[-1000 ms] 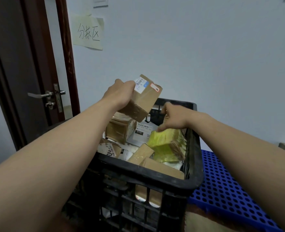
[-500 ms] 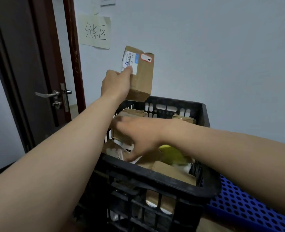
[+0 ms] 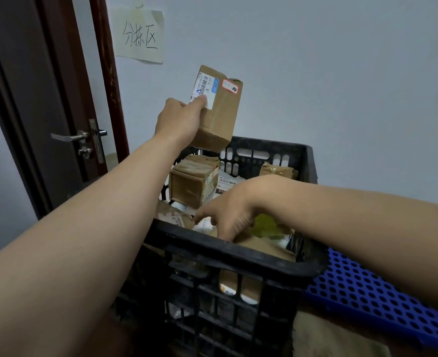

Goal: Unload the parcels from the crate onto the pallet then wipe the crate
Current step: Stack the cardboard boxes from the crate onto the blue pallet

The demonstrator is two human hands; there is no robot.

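Brown door stands on the left, with a paper sign on the wall beside it. The left hand grips a cardboard parcel above the black crate. The crate holds more parcels. The right hand reaches down among them; I cannot tell if it holds one. The blue pallet lies just beside the crate

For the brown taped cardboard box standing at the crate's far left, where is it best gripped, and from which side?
Take the brown taped cardboard box near its top, across the two side faces, coming from above. It stands higher than the flatter parcels around it, so its upper part is free; the wall of the black plastic crate probably crowds its left side lower down.
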